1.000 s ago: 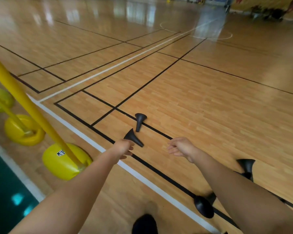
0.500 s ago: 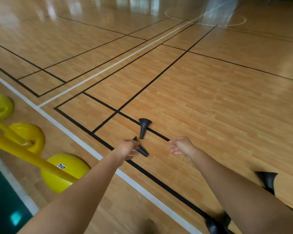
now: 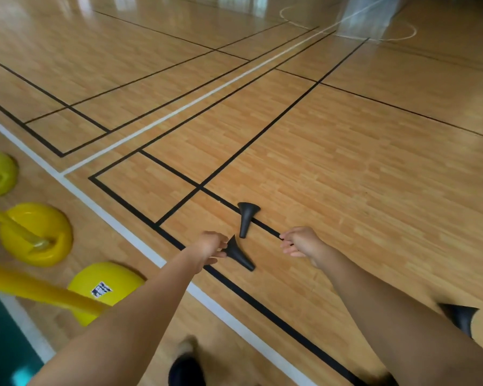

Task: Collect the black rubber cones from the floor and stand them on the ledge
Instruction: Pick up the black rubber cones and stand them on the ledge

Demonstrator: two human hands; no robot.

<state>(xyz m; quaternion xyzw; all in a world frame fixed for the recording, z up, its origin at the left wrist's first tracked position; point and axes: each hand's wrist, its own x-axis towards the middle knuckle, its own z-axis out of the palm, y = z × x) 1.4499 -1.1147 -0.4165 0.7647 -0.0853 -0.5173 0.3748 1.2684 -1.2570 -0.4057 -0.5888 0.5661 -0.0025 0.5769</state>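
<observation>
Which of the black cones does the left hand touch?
The near cone, its wide end in the left hand. The far cone lies untouched just beyond it; the third cone lies at the lower right, partly hidden.

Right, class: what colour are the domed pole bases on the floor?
Yellow bases, best in the head view.

Both arms reach forward; the left hand pinches a cone, the right hand hangs loosely curled.

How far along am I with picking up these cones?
Done: nothing visible, no ledge in view. In hand: left hand grips the near cone by its flared end. Left: second cone and third cone are on the floor; right hand holds nothing.
</observation>
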